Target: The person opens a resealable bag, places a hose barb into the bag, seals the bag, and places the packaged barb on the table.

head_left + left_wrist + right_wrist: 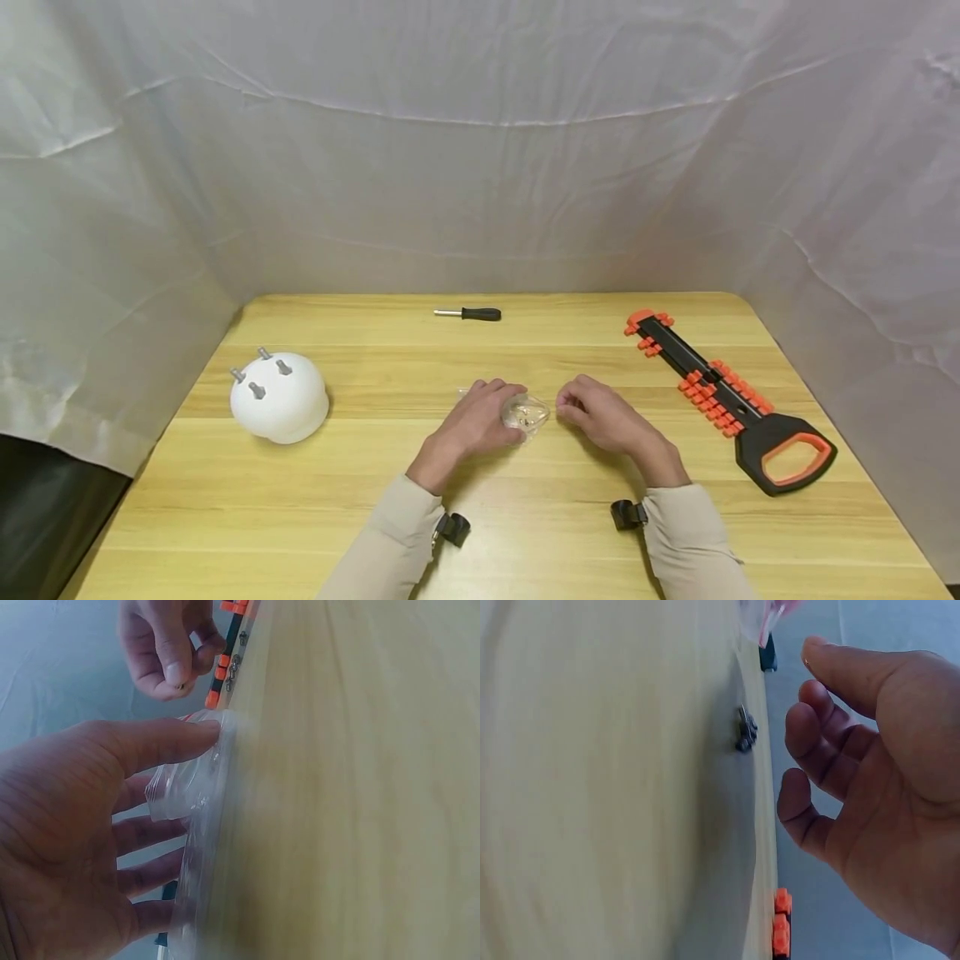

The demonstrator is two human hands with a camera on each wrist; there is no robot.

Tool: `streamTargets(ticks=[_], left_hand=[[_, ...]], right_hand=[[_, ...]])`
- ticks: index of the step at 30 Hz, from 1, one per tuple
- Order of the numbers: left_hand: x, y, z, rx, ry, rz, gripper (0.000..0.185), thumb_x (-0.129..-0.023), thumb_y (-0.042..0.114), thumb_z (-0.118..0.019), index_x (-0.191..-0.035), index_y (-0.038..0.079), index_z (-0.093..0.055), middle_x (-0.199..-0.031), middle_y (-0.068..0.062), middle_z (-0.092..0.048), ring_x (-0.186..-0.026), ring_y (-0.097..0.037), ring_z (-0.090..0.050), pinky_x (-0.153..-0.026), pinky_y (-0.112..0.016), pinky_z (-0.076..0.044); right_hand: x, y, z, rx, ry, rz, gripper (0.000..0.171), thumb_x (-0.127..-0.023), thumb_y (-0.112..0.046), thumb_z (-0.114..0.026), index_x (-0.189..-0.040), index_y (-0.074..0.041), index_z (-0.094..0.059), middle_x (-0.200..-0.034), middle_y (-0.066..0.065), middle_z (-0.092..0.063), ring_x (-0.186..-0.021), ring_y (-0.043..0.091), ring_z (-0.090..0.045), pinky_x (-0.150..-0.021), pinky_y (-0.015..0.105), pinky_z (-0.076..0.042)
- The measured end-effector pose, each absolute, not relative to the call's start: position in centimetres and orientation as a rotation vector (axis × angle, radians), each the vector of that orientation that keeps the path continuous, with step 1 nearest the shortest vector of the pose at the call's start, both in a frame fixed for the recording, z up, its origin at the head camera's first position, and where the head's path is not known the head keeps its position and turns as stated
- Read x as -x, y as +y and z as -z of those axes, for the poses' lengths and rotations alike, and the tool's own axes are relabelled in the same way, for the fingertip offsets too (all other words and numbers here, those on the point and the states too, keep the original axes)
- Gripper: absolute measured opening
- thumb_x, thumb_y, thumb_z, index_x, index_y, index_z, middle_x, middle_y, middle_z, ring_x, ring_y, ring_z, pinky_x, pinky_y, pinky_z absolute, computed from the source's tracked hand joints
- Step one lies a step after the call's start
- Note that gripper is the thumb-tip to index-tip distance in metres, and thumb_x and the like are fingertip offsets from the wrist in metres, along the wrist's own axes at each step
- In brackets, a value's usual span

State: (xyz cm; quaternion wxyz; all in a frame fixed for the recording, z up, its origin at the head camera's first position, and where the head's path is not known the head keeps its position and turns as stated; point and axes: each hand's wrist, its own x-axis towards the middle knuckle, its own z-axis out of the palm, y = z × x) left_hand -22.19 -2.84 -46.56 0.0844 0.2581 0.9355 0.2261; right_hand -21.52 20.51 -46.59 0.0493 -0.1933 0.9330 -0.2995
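Note:
My left hand (480, 419) holds a clear plastic bag (534, 407) at the middle of the table, its thumb over the near edge. Small gold-coloured pieces show through the plastic. Just right of the bag, my right hand (602, 414) has its thumb and fingertips together. In the left wrist view that hand pinches a tiny brass-coloured piece (181, 686), too small to name. Several small metal screws (745, 731) lie on the table beneath the right hand; they are hidden in the head view.
A black-handled screwdriver (480, 314) lies near the far edge. At left sits a white rounded object (281, 404) with grey pegs on top. A black frame with orange clips and a looped handle (780, 450) lies diagonally at right. Grey fabric (495, 192) surrounds the table.

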Motion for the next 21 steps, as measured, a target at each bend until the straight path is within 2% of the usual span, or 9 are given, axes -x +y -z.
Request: streamTargets(ticks=[6,21], left_hand=[[22.3,-2.9,46.6,-0.787,2.8,-0.651,0.07,-0.079,0.036,-0.077,-0.141,0.022,-0.048,-0.13,0.002,-0.058,-0.115,-0.018,-0.05,-0.098,-0.034,-0.046],[22.1,-2.9,46.6,-0.811,2.81,-0.649,0.068,-0.081,0.037,-0.074,-0.141,0.018,-0.048,-0.13,-0.001,-0.058,-0.115,-0.021,-0.05,-0.097,-0.034,-0.047]], right_hand=[[21.6,19.1,46.6,0.632,2.816,0.888,0.005,-0.096,-0.018,-0.059,-0.093,-0.018,-0.063,-0.088,-0.005,-0.053,-0.08,0.009,-0.051,-0.074,0.026,-0.047],[21.8,16.5,46.7,0.614,2.811,0.823,0.004,-0.094,-0.02,-0.063,-0.092,-0.02,-0.066,-0.084,-0.007,-0.054,-0.076,0.008,-0.051,-0.071,0.025,-0.046]])
